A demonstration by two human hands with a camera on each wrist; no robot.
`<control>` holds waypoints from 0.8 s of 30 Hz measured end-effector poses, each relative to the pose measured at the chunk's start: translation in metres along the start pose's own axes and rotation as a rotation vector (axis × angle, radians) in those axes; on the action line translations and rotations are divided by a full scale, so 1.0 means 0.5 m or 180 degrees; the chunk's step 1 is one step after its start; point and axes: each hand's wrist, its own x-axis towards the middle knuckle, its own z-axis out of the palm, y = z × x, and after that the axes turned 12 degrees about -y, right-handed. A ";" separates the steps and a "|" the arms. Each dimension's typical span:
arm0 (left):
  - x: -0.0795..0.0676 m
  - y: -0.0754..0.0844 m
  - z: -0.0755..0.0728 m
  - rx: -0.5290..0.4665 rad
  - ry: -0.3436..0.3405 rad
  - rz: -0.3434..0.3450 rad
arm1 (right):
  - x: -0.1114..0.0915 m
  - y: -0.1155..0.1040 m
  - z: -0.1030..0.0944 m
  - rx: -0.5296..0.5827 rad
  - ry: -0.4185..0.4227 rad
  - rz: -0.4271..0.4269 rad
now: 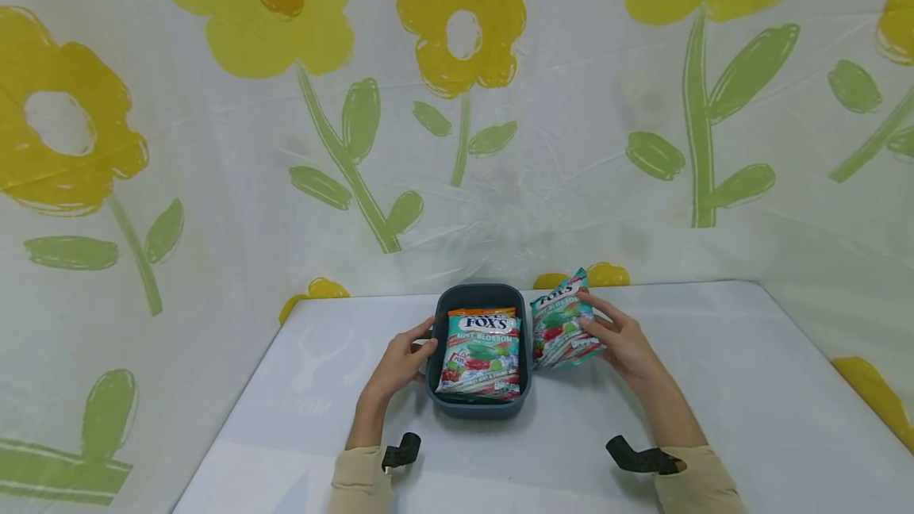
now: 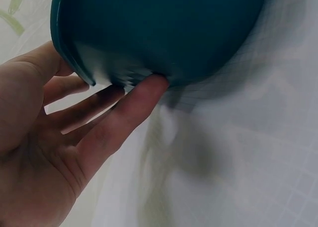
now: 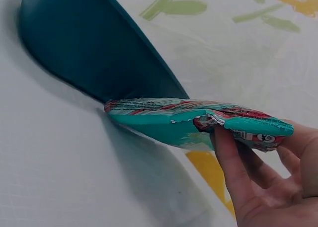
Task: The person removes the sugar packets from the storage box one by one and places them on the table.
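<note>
A dark teal plastic box [image 1: 480,411] stands on the table, with a green bag of Fox's candy [image 1: 477,355] lying in it. The orange top of another bag [image 1: 481,312] shows behind that one. At the box's left side, my left hand [image 1: 402,357] grips the wall, its thumb by the rim and its fingers against the outside in the left wrist view. My right hand [image 1: 628,343] pinches a second green candy bag [image 1: 564,322] by its right edge, tilted beside the box's right wall. In the right wrist view this held bag [image 3: 164,130] overlaps the box [image 3: 84,38].
The white table [image 1: 714,387] reaches back to a hanging sheet [image 1: 557,149] printed with yellow flowers, which also covers the sides. A black strap mount [image 1: 403,450] sits on the left wrist and another mount [image 1: 639,458] on the right.
</note>
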 end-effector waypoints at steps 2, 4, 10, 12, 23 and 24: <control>0.002 -0.001 0.000 0.0013 -0.0007 0.0017 | 0.004 0.004 0.002 -0.0010 -0.0001 0.0019; 0.003 -0.003 0.000 0.0008 -0.0015 0.0012 | 0.007 0.007 0.005 -0.0027 -0.0004 0.0037; 0.004 -0.004 0.002 0.0029 -0.0022 0.0029 | 0.012 0.013 0.011 -0.0039 0.0018 0.0045; 0.004 -0.003 0.002 0.0041 -0.0021 0.0036 | 0.013 0.014 0.012 -0.0047 0.0044 0.0049; 0.003 -0.007 0.000 0.0048 0.0029 0.0062 | 0.010 0.010 0.012 -0.1190 0.0212 0.0096; 0.003 -0.008 0.000 0.0051 0.0032 0.0070 | 0.011 0.010 0.013 -0.1276 0.0206 0.0077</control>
